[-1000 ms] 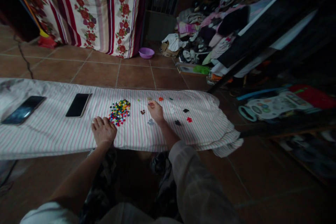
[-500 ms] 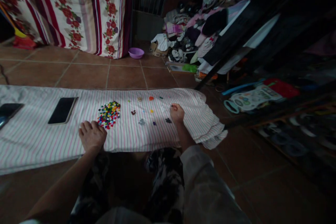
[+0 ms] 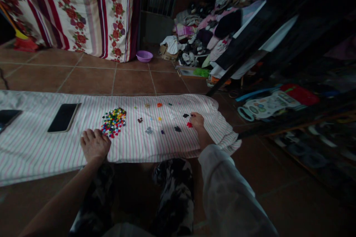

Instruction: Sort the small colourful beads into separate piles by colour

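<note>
My left hand [image 3: 95, 144] rests palm down on the striped cloth [image 3: 66, 155], fingers spread, beside a heap of small multicoloured pieces [image 3: 114, 120]. Farther right, my right hand [image 3: 197, 120] is closed in a pinch near small red pieces [image 3: 189, 124] and black pieces [image 3: 185, 115]; whatever its fingertips hold is too small to make out. Between the hands lie little single-colour groups, among them orange [image 3: 159, 104], tan [image 3: 147, 105], brown [image 3: 139, 120], grey [image 3: 149, 130], yellow [image 3: 159, 119], white [image 3: 172, 117] and dark grey [image 3: 177, 129].
A phone [image 3: 63, 118] lies left of the heap, with another dark device [image 3: 8, 118] at the far left. Beyond the cloth are a purple basin [image 3: 144, 56], a curtain [image 3: 91, 14] and piled clothes [image 3: 205, 33]. A dark slanted post [image 3: 233, 59] stands at the right.
My right hand has moved right and slightly toward me, uncovering the black and red pieces. My left hand has barely shifted.
</note>
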Motion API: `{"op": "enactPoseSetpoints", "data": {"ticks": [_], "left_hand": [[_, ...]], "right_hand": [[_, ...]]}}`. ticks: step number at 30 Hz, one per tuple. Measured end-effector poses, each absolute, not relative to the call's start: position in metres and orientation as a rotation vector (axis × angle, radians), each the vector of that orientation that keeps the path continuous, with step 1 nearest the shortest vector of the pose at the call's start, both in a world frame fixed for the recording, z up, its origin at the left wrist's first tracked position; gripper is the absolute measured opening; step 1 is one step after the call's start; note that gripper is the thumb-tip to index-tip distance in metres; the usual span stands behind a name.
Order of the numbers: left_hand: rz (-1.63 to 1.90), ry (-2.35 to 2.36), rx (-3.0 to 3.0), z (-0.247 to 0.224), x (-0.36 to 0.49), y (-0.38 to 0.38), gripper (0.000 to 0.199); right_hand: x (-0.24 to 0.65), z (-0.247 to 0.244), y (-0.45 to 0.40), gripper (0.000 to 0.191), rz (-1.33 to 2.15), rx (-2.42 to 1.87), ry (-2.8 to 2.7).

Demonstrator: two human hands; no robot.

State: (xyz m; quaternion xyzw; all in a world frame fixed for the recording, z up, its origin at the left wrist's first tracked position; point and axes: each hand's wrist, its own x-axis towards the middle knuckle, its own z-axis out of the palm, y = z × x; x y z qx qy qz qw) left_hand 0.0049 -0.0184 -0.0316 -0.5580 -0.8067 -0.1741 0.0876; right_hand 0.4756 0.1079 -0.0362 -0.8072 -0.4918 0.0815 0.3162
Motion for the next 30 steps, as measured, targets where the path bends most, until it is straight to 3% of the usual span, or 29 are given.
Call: {"op": "enactPoseSetpoints", "data": {"ticks": [14,30], "left_hand": [[-0.438,-2.392,-1.648,-0.030,0.005,-0.018,0.041],[-0.422,-2.384,-1.646,-0.031,0.005,-0.017,0.040]], "right_hand": [[0.467,-0.036,0.120,0.045,0.421,-2.145,-1.363],[0.464,-0.035,0.117,0.030,0.211,-2.209,-1.428]]}}
